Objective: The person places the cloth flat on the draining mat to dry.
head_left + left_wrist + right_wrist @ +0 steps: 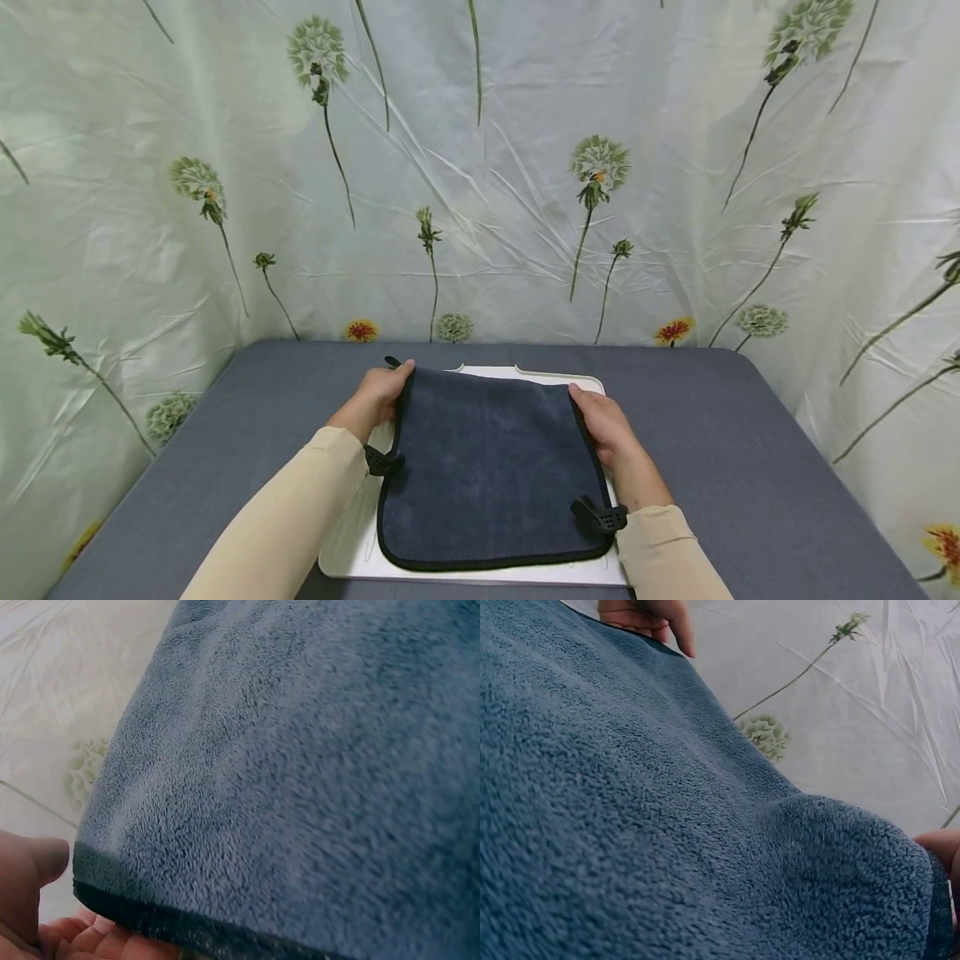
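A dark blue plush towel [491, 467] with black edging spreads in front of me over a white tray-like board [348, 542]. My left hand [378, 392] holds its far left corner; in the left wrist view the fingers [97, 937] lie under the black edge, with the thumb at the side of the corner. At the far right corner my right hand [609, 429] grips the cloth, thumb on top. The right wrist view shows the towel [667, 795] stretched between both hands, with a raised bulge near the right one. Most of the board is hidden under the towel.
Board and towel are on a grey-covered table [720, 442]. A pale curtain [495, 167] printed with dandelions hangs behind the table and along both sides. Black bands with small devices [600, 515] sit on both wrists.
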The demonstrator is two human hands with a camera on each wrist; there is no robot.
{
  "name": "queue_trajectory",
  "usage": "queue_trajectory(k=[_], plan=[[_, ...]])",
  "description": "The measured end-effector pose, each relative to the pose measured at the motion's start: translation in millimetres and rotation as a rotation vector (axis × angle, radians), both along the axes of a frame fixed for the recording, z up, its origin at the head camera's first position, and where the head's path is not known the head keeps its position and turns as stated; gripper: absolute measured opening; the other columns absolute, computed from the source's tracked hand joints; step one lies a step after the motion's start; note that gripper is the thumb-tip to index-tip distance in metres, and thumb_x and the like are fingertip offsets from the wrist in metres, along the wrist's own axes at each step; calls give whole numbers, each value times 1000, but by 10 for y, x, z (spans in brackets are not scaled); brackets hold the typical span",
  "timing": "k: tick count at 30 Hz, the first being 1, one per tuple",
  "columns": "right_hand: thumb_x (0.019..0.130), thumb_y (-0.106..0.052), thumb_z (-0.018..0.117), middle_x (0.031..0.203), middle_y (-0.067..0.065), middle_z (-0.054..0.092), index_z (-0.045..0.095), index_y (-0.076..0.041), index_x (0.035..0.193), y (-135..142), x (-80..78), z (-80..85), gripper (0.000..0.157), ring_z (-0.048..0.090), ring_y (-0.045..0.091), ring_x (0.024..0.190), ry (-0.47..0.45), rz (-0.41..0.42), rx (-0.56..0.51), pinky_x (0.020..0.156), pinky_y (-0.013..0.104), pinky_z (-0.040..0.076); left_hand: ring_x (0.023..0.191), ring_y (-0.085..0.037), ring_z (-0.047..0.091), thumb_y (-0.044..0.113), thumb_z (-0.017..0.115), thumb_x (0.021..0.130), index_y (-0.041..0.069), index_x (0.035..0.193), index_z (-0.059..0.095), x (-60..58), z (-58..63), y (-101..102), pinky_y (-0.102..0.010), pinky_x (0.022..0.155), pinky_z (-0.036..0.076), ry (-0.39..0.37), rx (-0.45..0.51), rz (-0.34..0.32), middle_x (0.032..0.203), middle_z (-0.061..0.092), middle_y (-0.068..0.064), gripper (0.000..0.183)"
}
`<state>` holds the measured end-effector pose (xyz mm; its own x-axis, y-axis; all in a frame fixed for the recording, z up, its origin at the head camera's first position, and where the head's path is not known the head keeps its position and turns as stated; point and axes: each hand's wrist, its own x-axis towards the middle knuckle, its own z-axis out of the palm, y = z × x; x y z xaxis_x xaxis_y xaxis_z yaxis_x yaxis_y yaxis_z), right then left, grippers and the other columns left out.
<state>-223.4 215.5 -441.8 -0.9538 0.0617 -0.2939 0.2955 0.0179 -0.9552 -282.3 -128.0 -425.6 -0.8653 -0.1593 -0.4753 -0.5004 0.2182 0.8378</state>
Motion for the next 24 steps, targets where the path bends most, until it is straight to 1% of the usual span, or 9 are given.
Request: queue_trajectory(k=[2, 4, 6, 8, 10, 12, 15, 17, 24], plan=[[108, -33, 51, 84, -5, 63, 56, 7, 134, -9, -2, -11, 48, 60, 9, 73, 13, -5, 17, 68, 26, 52, 133, -39, 56, 38, 50, 107, -1, 150, 42, -11, -11, 10, -51, 109, 49, 18, -19, 5, 150, 47, -23, 59], [107, -29, 53, 85, -6, 63, 56, 6, 134, -12, -5, -15, 45, 60, 8, 74, 32, -20, 15, 68, 26, 51, 120, -36, 61, 34, 52, 107, 2, 137, 55, -16, -26, 20, -48, 100, 54, 50, -37, 6, 143, 51, -20, 44], [106, -24, 53, 85, -7, 63, 56, 7, 134, -9, -9, -12, 41, 59, 7, 73, 56, -37, 14, 67, 25, 51, 98, -29, 62, 32, 54, 106, 5, 113, 61, -17, -35, 34, -42, 86, 54, 78, -62, 13, 122, 56, -15, 28], [105, -20, 54, 82, -8, 62, 56, 8, 132, -1, -13, -12, 39, 59, 7, 70, 75, -55, 5, 64, 24, 51, 80, -23, 49, 31, 55, 106, 7, 94, 52, -14, -33, 50, -38, 75, 45, 95, -96, 22, 100, 48, -11, 27], [105, -18, 54, 78, -8, 62, 57, 9, 129, 1, -11, -5, 36, 59, 6, 67, 87, -70, -12, 62, 24, 51, 86, -28, 54, 29, 55, 106, 5, 102, 55, -5, -23, 56, -41, 79, 48, 107, -111, 20, 104, 51, -15, 24], [105, -16, 52, 77, -8, 62, 58, 8, 127, 0, -10, 5, 34, 60, 6, 66, 92, -77, -34, 61, 23, 52, 108, -37, 59, 26, 54, 106, 4, 125, 58, 3, -9, 53, -48, 95, 52, 109, -102, 16, 124, 55, -23, 29], [105, -16, 51, 77, -7, 63, 58, 7, 125, -2, -5, 16, 32, 60, 7, 66, 99, -87, -66, 61, 23, 52, 146, -41, 38, 22, 51, 107, 6, 156, 39, 12, 5, 40, -58, 116, 39, 118, -76, 6, 161, 36, -22, 52], [106, -17, 50, 79, -7, 64, 58, 6, 128, 0, 3, 27, 33, 61, 7, 68, 102, -84, -88, 63, 23, 53, 145, -41, 40, 20, 51, 107, 6, 156, 40, 14, 10, 35, -57, 116, 40, 128, -64, 12, 160, 37, -21, 52], [108, -17, 45, 84, -8, 64, 60, -10, 114, 1, -1, 47, 18, 63, 8, 74, 123, -53, -210, 69, 25, 54, 136, -40, 50, 20, 53, 106, 9, 153, 45, 27, 25, 33, -55, 108, 47, 165, -81, 44, 153, 46, -20, 48]])
